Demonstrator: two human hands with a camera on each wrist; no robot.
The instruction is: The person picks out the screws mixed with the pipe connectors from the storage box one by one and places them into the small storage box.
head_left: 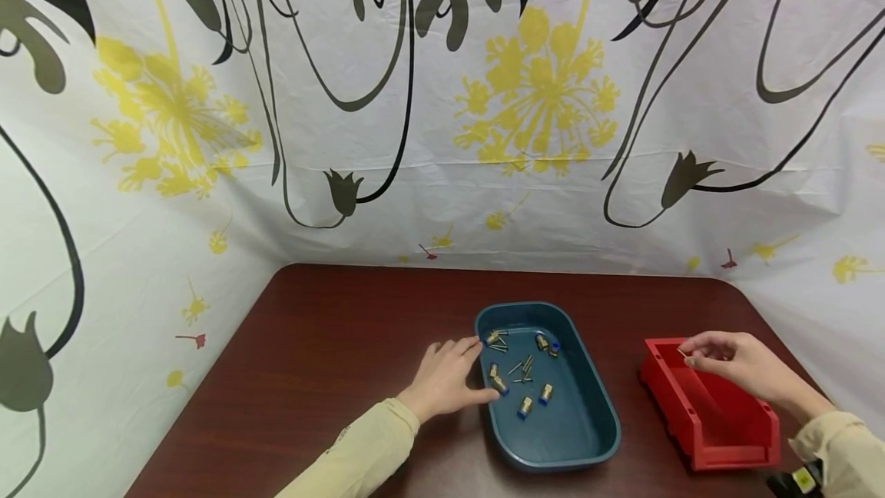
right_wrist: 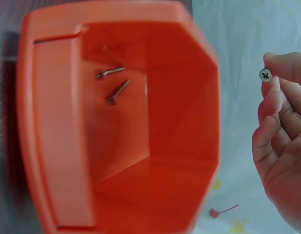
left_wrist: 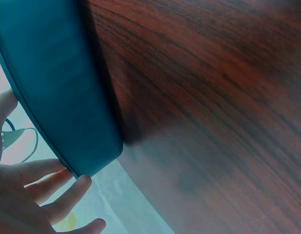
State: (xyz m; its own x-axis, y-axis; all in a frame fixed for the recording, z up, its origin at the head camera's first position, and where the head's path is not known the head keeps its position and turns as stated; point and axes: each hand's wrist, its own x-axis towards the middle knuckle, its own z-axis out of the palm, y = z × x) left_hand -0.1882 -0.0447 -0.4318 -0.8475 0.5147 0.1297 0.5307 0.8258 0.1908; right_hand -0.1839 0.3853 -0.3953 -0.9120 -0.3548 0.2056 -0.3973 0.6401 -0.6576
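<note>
A small cross-head screw (right_wrist: 265, 75) is pinched between the thumb and fingertips of my right hand (head_left: 734, 363), over the far end of the red bin (head_left: 736, 458). Inside that bin, the right wrist view shows two more screws (right_wrist: 119, 91). My left hand (head_left: 445, 379) touches the left rim of the blue-green tray (head_left: 581, 436) with spread fingers. In the tray lie several loose screws (head_left: 528, 366) in small groups. Several brass fittings with blue ends, such as one fitting (head_left: 525, 406), are scattered among them.
The dark red-brown table (head_left: 332, 344) carries both containers, with a strip of tabletop between them. A white patterned cloth (head_left: 429, 129) hangs behind and beside the table. A black object with a yellow label (head_left: 802, 479) sits at the right sleeve.
</note>
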